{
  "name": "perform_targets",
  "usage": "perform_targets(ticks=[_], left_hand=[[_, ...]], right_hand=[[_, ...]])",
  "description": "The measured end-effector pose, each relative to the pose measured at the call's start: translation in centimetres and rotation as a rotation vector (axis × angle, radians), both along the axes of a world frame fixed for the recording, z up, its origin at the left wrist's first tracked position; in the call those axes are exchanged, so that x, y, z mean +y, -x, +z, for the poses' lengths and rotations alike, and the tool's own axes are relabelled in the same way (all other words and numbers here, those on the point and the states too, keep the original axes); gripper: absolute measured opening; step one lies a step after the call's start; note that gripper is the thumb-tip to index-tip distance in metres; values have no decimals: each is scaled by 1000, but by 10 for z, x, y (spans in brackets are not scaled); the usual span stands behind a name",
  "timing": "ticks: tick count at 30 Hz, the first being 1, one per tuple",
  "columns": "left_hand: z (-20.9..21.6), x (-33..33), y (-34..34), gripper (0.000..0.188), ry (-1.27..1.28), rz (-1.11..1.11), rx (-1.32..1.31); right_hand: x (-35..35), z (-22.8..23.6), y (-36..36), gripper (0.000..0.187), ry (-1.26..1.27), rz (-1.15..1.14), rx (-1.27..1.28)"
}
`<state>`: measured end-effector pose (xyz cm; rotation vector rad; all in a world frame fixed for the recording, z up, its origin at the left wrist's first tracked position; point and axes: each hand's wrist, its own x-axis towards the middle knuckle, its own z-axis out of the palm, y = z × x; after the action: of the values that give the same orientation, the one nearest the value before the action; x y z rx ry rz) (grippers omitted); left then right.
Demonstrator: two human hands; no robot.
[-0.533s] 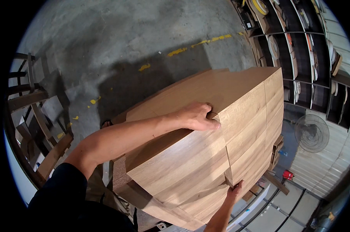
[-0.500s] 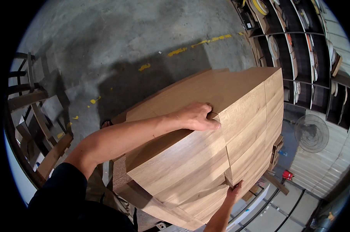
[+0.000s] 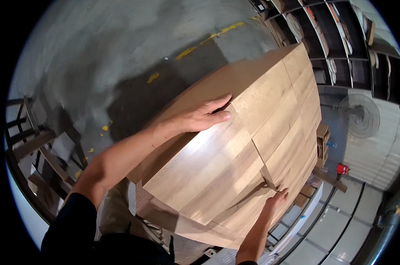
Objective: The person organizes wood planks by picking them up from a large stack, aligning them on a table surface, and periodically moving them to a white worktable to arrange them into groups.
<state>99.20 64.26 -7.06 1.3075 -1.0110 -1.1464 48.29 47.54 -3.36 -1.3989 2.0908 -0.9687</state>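
Note:
A light wood-grain panel lies on top of a large block of similar wood-grain panels. Along the panel's far-left edge rests my left hand, its index finger stretched out and the thumb apart on the upper face. Its other fingers are partly hidden. At the panel's near right corner, beside a narrow shadowed gap, my right hand has its fingers bent closed at the edge. How far they reach under the panel is hidden.
Concrete floor with a worn yellow line stretches beyond the panels. Shelving with rolls of edging stands at the far right, near a round fan. A dark frame rack is at the left. A red object sits at right.
The view has shifted. My left hand has gone from curled around the panel's far corner to stretched fingers along its edge. My right hand stays near the right corner.

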Motion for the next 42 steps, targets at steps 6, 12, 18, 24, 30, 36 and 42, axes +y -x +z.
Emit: perform_targets(ticks=[6, 12, 18, 24, 30, 36, 42], left_hand=[[-1, 6, 4, 55, 32, 42, 225], [-4, 6, 6, 49, 18, 75, 234], [-12, 4, 9, 48, 16, 90, 198], [1, 6, 8, 52, 4, 82, 249], [23, 41, 15, 53, -38, 288, -30], [75, 207, 98, 32, 27, 835, 199], [59, 249, 233, 35, -438, 767, 992]], right_hand=[[148, 4, -133, 53, -74, 293, -532], [170, 5, -199, 49, -225, 398, -662], [173, 1, -196, 44, -224, 337, -744], [170, -5, -194, 44, -234, 370, -727], [158, -8, -189, 46, -199, 496, -772], [200, -1, -164, 51, -263, 402, -750], [270, 13, -140, 54, -396, 510, -711]])
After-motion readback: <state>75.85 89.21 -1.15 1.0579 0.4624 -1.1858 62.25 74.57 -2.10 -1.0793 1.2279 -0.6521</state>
